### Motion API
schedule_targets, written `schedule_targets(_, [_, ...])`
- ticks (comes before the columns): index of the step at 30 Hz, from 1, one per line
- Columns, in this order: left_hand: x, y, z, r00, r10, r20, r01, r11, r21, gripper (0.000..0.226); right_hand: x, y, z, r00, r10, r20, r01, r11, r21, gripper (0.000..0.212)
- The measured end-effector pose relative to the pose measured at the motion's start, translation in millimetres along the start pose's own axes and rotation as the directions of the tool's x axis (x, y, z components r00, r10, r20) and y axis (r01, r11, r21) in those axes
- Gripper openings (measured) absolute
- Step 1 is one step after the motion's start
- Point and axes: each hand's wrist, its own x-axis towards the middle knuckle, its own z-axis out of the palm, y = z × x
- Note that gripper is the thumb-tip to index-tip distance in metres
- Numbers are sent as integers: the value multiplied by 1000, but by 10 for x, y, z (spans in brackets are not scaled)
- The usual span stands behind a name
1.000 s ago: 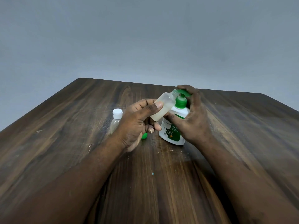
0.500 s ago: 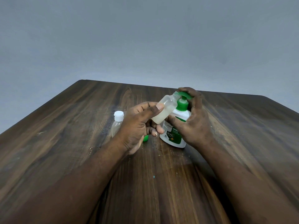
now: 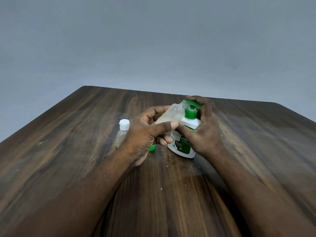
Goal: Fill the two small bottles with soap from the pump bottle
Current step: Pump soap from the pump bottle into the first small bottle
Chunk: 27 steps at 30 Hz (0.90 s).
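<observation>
A white pump bottle [image 3: 183, 142] with a green label and green pump head [image 3: 192, 103] stands on the wooden table [image 3: 85, 151]. My right hand [image 3: 203, 130] wraps round its body, with fingers curled over the pump head. My left hand [image 3: 145, 132] holds a small open translucent bottle [image 3: 171, 115], tilted, its mouth up against the pump spout; pale soap lies inside it. A second small bottle [image 3: 122, 132] with a white cap stands upright just left of my left hand.
A small green cap [image 3: 152, 148] lies on the table, half hidden under my left hand. Table edges run along the back and the far right corner. A plain grey wall stands behind.
The pump head has risen a little under my right fingers. The tilted small bottle stays at the spout, and the view has shifted slightly.
</observation>
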Motion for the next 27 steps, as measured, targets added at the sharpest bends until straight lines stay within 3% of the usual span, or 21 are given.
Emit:
schedule_targets(11, [2, -2, 3, 999, 36, -17, -35, 998, 56, 46, 2, -12, -2, 1000, -8, 4, 8, 1000, -3, 79])
schedule_targets(17, [0, 0, -36, 998, 47, -33, -45, 996, 73, 49, 1, -36, 14, 1000, -12, -1, 12, 1000, -24, 70])
schedule_targets(27, [5, -7, 8, 998, 56, -19, -55, 997, 52, 46, 3, -28, 9, 1000, -19, -4, 19, 1000, -5, 78])
